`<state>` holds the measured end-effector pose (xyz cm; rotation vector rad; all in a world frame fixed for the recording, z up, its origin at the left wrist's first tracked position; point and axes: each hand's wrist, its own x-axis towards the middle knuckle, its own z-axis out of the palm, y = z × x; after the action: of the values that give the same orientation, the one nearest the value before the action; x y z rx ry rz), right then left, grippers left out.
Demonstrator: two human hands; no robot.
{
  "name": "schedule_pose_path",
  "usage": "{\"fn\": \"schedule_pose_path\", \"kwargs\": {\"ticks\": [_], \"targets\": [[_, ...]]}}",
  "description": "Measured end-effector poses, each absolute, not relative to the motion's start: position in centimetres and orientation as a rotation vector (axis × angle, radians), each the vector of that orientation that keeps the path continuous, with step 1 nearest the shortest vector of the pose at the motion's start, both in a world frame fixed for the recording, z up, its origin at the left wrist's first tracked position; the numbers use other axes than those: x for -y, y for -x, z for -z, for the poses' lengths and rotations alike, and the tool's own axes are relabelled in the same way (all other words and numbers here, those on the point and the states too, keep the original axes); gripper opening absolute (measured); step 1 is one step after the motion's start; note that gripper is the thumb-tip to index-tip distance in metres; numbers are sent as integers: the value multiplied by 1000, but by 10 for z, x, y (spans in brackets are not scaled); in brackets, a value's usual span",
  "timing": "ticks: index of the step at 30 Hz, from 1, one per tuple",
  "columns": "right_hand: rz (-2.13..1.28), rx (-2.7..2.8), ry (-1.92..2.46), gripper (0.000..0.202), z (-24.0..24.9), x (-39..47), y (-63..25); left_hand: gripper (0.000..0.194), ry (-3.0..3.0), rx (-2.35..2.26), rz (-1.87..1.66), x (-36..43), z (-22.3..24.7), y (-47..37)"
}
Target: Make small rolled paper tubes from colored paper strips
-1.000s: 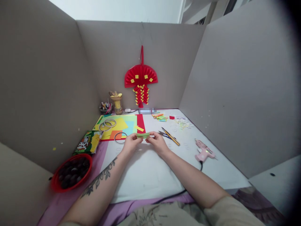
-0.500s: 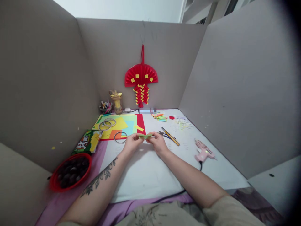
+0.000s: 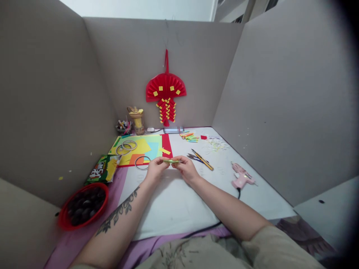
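Between my two hands is a small strip of green paper (image 3: 171, 161), held just above the white table top. My left hand (image 3: 157, 168) pinches its left end with fingers closed. On the other end, my right hand (image 3: 185, 168) has its fingers and thumb closed too. The fingers partly cover the paper, so its full shape is hidden. Left of my left hand lies a grey ring (image 3: 143, 163). A yellow pencil (image 3: 202, 159) and dark-bladed scissors (image 3: 195, 157) lie to the right of my right hand.
Coloured paper sheets (image 3: 140, 147) lie at left, with a snack bag (image 3: 103, 169) and a red bowl (image 3: 104, 203) of dark round fruit nearer. A pink glue gun (image 3: 241, 175) rests right. Rolled paper tubes (image 3: 189, 137) lie behind. A red fan decoration (image 3: 166, 86) hangs on the back panel.
The green paper looks thinner and more edge-on now, with both hands still closed on it. The whole view has shifted slightly.
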<state>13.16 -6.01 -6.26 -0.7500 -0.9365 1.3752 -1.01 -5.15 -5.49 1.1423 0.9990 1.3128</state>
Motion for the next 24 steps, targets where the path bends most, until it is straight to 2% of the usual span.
{"fn": "schedule_pose_path", "kwargs": {"ticks": [13,24], "targets": [[-1626,682,749,13,54,60,-133,18,-1545,-1063,-1262,54,49,17],[-1486,873,775,20,59,61,-132,21,-1458,-1156,-1252,59,37,16]]}}
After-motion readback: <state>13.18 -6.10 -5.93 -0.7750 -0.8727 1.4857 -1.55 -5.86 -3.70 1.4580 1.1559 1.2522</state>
